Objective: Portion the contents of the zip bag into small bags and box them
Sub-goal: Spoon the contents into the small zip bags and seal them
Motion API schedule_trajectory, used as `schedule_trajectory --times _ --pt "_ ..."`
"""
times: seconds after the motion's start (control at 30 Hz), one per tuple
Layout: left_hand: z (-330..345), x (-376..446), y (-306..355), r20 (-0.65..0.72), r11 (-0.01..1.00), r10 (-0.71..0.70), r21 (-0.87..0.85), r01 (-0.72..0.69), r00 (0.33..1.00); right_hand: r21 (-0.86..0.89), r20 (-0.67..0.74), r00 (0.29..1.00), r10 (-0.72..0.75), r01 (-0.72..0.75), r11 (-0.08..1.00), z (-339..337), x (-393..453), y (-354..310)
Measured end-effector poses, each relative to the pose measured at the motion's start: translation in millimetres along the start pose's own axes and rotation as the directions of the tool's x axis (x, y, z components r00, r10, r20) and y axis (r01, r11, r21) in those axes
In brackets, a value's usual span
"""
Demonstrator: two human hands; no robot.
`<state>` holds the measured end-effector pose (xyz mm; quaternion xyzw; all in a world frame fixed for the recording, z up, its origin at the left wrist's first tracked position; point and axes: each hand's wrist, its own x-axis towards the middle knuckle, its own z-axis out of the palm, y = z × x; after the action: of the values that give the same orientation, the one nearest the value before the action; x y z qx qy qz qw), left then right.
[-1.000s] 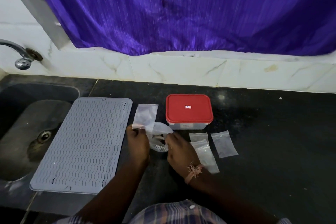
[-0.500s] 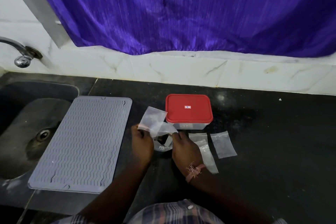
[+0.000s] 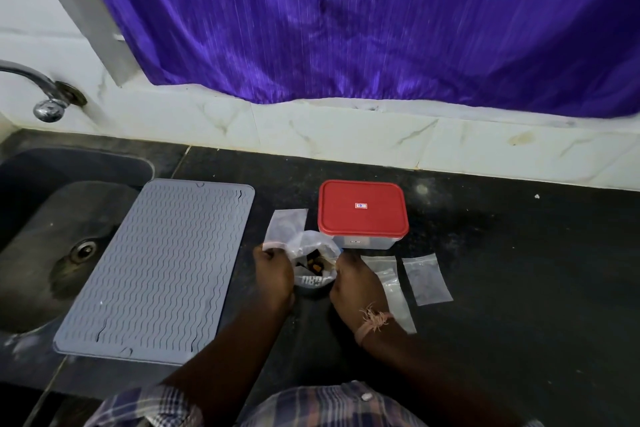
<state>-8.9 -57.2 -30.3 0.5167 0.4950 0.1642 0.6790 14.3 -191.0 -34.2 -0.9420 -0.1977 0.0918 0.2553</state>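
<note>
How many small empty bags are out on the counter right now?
3. One is held in the left hand, left of the box; two lie flat right of the right hand. More may be hidden.

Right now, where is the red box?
In the head view, the red box sits shut on the black counter, near the middle, just behind the zip bag both hands hold, with the grey mat off to its left.

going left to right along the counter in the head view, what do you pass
sink → grey mat → left hand → zip bag → right hand → small bag
</note>
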Motion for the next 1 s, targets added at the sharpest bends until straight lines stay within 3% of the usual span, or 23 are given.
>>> schedule_trajectory --times 0.1,0.23,0.37,0.47,0.67,0.8,0.9,1.0 --pt "0.0 1.9 -6.4 0.035 0.999 -0.025 -0.042 0.027 0.999 0.187 0.01 0.983 0.184 -0.183 0.965 -0.8 -1.5 -2.9" --pt "1.4 2.2 -8.1 0.05 0.998 -0.005 -0.066 0.009 0.999 0.423 0.122 0.854 0.506 -0.506 0.752 4.3 4.0 1.5" --pt "2.5 4.7 -5.5 0.058 1.0 0.002 0.012 -0.003 0.998 0.637 0.259 0.759 0.597 -0.599 0.485 -2.0 3.4 2.1" --pt "4.6 5.9 0.6 0.039 0.998 0.013 0.064 -0.015 0.999 0.69 0.27 0.748 0.607 -0.59 0.419 -8.1 3.2 4.8" --pt "0.5 12.5 9.5 -0.01 0.986 0.079 0.151 -0.077 0.997 0.705 0.293 0.745 0.6 -0.592 0.39 -14.9 3.0 7.8" --pt "-6.7 18.8 26.9 -0.112 0.921 0.176 0.369 -0.123 0.978 0.719 0.255 0.766 0.589 -0.558 0.415 -14.6 -1.6 7.2" --pt "-16.0 18.6 34.9 -0.118 0.893 0.32 0.369 -0.258 0.94 0.702 0.198 0.812 0.549 -0.508 0.499 -13.3 -4.8 7.1" --pt "-27.1 17.4 35.2 -0.063 0.8 0.489 0.43 -0.418 0.87 0.667 0.184 0.837 0.516 -0.492 0.56 -13.4 -7.2 1.8"
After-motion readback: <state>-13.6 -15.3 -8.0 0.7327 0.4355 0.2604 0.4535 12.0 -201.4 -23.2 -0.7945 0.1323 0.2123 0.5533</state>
